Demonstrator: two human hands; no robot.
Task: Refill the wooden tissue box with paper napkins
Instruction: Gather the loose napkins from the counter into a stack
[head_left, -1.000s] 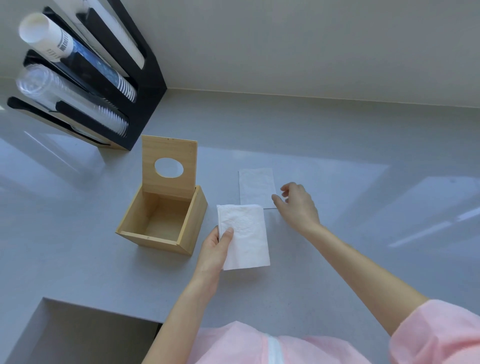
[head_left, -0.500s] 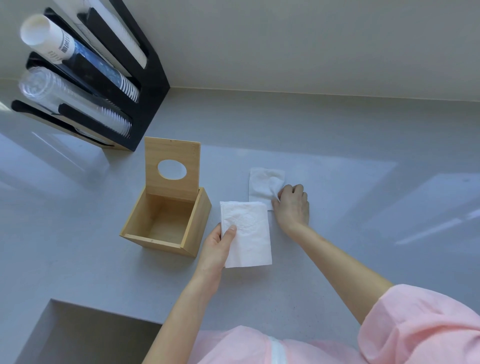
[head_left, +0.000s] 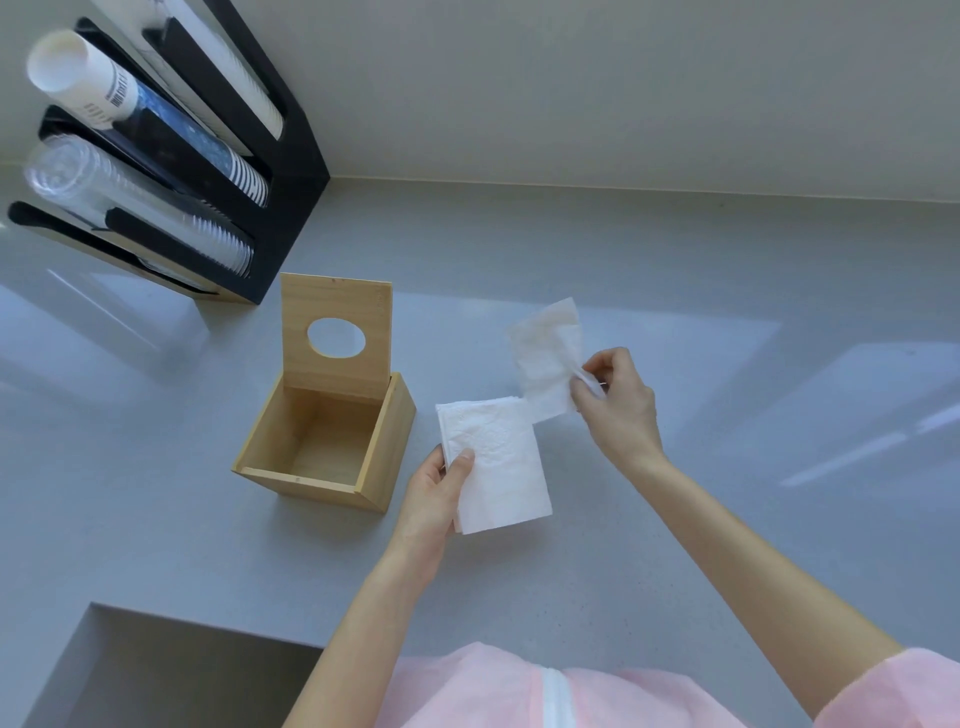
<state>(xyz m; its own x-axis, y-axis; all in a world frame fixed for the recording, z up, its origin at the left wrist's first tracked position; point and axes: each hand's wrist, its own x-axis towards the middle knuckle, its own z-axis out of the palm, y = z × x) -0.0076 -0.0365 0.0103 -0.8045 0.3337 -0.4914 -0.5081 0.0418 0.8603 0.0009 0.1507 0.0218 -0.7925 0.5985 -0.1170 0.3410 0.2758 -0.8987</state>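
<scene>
Presently left hand (head_left: 434, 491) grips a folded napkin stack (head_left: 493, 462); right hand (head_left: 615, 400) pinches one crumpled napkin (head_left: 545, 358). Wooden tissue box (head_left: 384, 447) stands open, empty. Risk: limp napkin bunches on entry.

Napkins (head_left: 496, 462) in both hands (head_left: 434, 499), box (head_left: 324, 441) open

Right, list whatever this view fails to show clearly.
1. Head view: how many napkins the folded stack holds; the edges are too fine to count.
2. The cup rack is cut off by the left and top edges.
3. The right hand covers part of the loose napkin.
</scene>
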